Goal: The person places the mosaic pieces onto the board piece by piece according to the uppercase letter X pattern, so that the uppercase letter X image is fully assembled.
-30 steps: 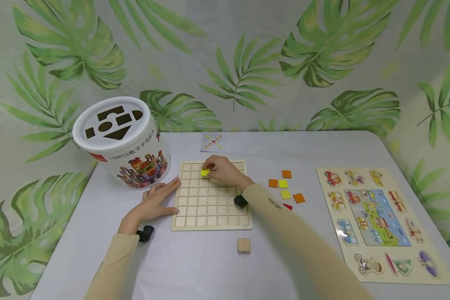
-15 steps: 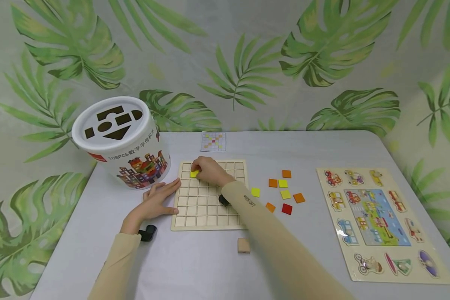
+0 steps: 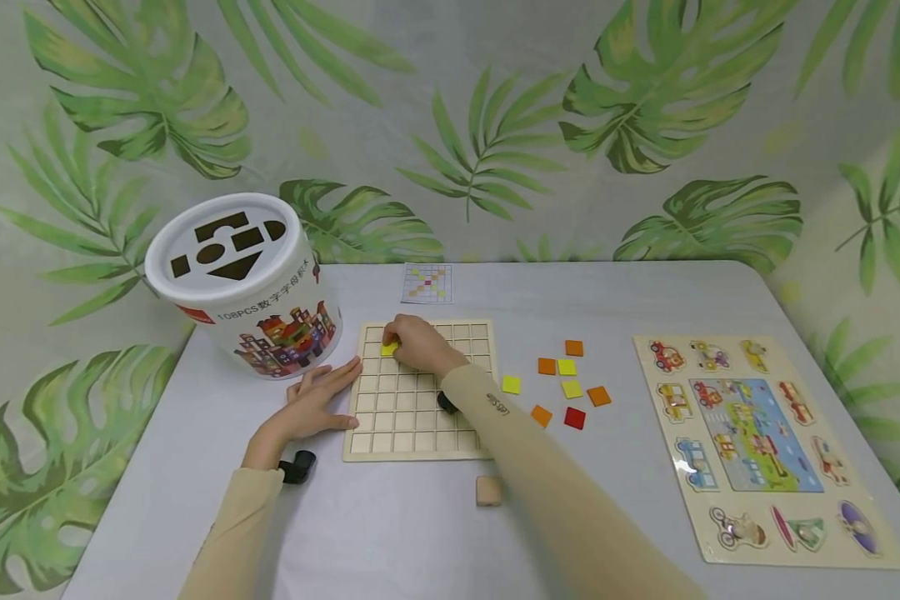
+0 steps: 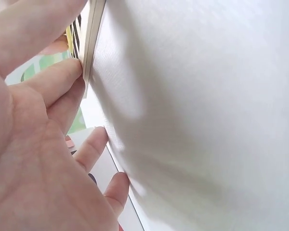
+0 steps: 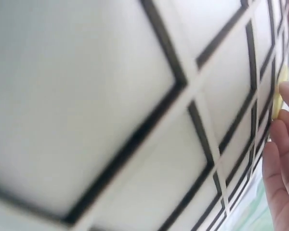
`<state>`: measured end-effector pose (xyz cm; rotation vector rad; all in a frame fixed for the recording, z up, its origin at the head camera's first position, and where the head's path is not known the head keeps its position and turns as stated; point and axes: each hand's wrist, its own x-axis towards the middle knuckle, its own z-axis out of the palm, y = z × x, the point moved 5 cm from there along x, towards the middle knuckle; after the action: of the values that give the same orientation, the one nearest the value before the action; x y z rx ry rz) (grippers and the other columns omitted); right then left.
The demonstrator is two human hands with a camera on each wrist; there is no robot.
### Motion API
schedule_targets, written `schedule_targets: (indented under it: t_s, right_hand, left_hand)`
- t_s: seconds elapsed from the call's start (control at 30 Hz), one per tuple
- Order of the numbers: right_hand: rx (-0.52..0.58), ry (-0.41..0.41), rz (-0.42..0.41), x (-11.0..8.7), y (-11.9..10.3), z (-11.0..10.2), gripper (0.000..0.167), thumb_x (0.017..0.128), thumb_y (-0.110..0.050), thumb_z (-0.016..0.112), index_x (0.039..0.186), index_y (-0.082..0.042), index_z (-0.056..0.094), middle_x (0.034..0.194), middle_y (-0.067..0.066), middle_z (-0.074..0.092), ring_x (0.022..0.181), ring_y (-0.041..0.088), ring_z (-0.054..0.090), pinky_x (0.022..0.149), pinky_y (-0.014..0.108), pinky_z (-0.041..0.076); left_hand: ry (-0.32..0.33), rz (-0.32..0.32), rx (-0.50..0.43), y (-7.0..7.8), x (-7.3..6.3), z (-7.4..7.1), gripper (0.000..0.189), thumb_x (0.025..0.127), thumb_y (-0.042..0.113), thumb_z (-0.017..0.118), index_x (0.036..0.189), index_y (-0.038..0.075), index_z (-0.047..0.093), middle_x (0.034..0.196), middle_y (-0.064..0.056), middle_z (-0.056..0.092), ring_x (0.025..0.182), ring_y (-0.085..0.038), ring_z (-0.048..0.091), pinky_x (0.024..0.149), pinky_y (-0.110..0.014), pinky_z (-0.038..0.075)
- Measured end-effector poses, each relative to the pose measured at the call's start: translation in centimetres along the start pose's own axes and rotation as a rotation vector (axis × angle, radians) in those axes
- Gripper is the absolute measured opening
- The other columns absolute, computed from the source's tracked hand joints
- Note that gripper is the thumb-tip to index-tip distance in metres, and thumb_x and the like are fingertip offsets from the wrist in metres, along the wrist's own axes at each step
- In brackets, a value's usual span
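Observation:
A wooden grid board lies flat on the table. My right hand is over its upper left part, thumb and fingertips on a yellow square tile at a cell in the second row from the far edge. In the right wrist view the fingers reach the yellow tile at the far side of the grid; whether it lies fully flat is hard to tell. With fingers extended, my left hand touches the board's left edge. The left wrist view shows its fingertips against the board's side.
Loose orange, yellow and red tiles lie right of the board. A pattern card is behind it, a white bucket at the left, a small wooden block in front. A picture puzzle board lies far right.
My right hand has moved left across the board with the yellow tile, by about one cell, then stayed nearly still. My left hand has stayed at the board's edge.

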<state>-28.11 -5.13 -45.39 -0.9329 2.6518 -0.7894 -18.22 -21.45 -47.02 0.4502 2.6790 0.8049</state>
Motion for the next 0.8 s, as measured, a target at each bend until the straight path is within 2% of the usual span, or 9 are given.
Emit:
schedule_targets:
  t_s: [0.17,0.3,0.37,0.6,0.8]
  right_hand:
    - [0.176,0.030,0.042,-2.0,1.8,-1.8,0.021,0.088,0.001,0.059,0.107,-0.005,0.067,0.102,0.003,0.063,0.091,0.016,0.056,0.080,0.028,0.045]
    - [0.320,0.070,0.047,-5.0,4.1,-4.1,0.021,0.089,-0.001,0.061,0.110,0.001,0.066,0.107,0.011,0.064,0.093,0.021,0.057,0.081,0.033,0.047]
    - [0.346,0.103,0.050,-6.8,5.7,-5.1,0.021,0.088,-0.002,0.063,0.109,0.002,0.066,0.108,0.012,0.065,0.093,0.021,0.058,0.082,0.034,0.047]
    - [0.335,0.195,0.130,-13.3,11.3,-8.0,0.019,0.089,-0.003,0.065,0.107,0.001,0.067,0.106,0.013,0.066,0.092,0.023,0.057,0.084,0.039,0.048]
    - [0.279,0.197,0.220,-17.5,14.2,-9.0,0.018,0.089,-0.002,0.064,0.107,-0.001,0.066,0.104,0.011,0.064,0.093,0.026,0.055,0.087,0.044,0.045]
  left_hand:
    - [0.005,0.000,-0.002,0.1,0.1,0.0,0.086,0.081,0.032,0.075,0.151,0.010,0.029,0.158,-0.006,0.020,0.138,-0.041,0.009,0.094,-0.060,0.014]
    - [0.007,-0.011,-0.006,0.0,0.0,0.2,0.086,0.081,0.032,0.075,0.150,0.009,0.029,0.158,-0.006,0.019,0.138,-0.041,0.008,0.094,-0.060,0.013]
    - [0.008,-0.012,-0.011,0.0,0.0,0.2,0.086,0.081,0.032,0.075,0.150,0.009,0.029,0.158,-0.006,0.019,0.138,-0.041,0.008,0.093,-0.060,0.013]
    - [0.015,-0.006,-0.022,0.0,0.0,0.2,0.086,0.081,0.029,0.075,0.150,0.009,0.029,0.158,-0.007,0.019,0.139,-0.041,0.007,0.094,-0.061,0.011]
    - [0.004,-0.002,-0.020,-0.2,0.1,0.3,0.086,0.082,0.028,0.074,0.151,0.008,0.027,0.158,-0.007,0.018,0.139,-0.041,0.006,0.096,-0.063,0.010]
